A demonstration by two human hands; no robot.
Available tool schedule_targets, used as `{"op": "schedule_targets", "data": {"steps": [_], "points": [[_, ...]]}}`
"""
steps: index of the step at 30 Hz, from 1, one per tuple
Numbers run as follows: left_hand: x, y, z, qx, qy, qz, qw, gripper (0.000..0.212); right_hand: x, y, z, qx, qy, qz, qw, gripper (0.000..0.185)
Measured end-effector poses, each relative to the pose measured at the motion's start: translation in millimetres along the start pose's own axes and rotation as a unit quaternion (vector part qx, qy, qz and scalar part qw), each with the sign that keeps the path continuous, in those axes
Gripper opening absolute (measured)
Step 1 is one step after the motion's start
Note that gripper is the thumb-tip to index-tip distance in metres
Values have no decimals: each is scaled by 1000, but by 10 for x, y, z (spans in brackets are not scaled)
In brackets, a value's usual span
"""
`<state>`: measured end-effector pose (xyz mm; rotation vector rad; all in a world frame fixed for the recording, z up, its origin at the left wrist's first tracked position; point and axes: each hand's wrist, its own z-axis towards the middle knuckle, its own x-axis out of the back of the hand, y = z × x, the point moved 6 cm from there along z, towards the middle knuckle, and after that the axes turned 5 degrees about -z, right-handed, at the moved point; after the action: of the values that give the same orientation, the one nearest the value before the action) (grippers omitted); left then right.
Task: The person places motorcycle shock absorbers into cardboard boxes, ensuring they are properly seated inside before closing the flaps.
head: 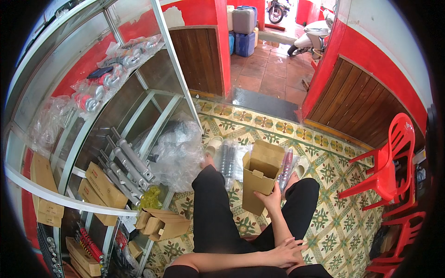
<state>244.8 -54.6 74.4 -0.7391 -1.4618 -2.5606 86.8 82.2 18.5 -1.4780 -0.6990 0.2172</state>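
My right hand (270, 197) grips the near right side of a tall brown cardboard box (255, 194). The box's top flaps stand up, and its inside looks dark. My left hand (285, 251) lies across my right forearm with its fingers spread, holding nothing. On the floor left of the box are dark coil-spring shock absorbers (227, 163) in clear plastic. Just right of it, a red-spring shock absorber (287, 163) lies in plastic, partly hidden by the box. A white sheet or bag (240, 166) shows between the dark springs and the box.
At left, a glass-and-metal display cabinet (174, 69) holds wrapped shock absorbers (91, 100), grey fork tubes (130, 160) and cardboard boxes (104, 187). Crumpled clear plastic (180, 149) lies near my left foot. Red plastic chairs (379, 170) stand at right. Beyond the doorway are jerrycans (244, 43) and a scooter (313, 36).
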Motion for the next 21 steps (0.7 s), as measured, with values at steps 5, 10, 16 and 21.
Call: {"op": "schedule_targets", "data": {"steps": [5, 10, 16, 21], "points": [[45, 72, -8, -46, 120, 25, 991, 30, 12, -49, -18, 8, 1, -17, 1000, 56], [19, 42, 23, -17, 60, 8, 998, 30, 2, -125, -35, 5, -10, 5, 1000, 57], [-13, -12, 45, 38, -67, -25, 997, 28, -5, -123, -37, -4, -16, 14, 1000, 55], [25, 43, 15, -2, 52, -38, 998, 25, -31, -14, -27, 6, -12, 1, 1000, 58]]}}
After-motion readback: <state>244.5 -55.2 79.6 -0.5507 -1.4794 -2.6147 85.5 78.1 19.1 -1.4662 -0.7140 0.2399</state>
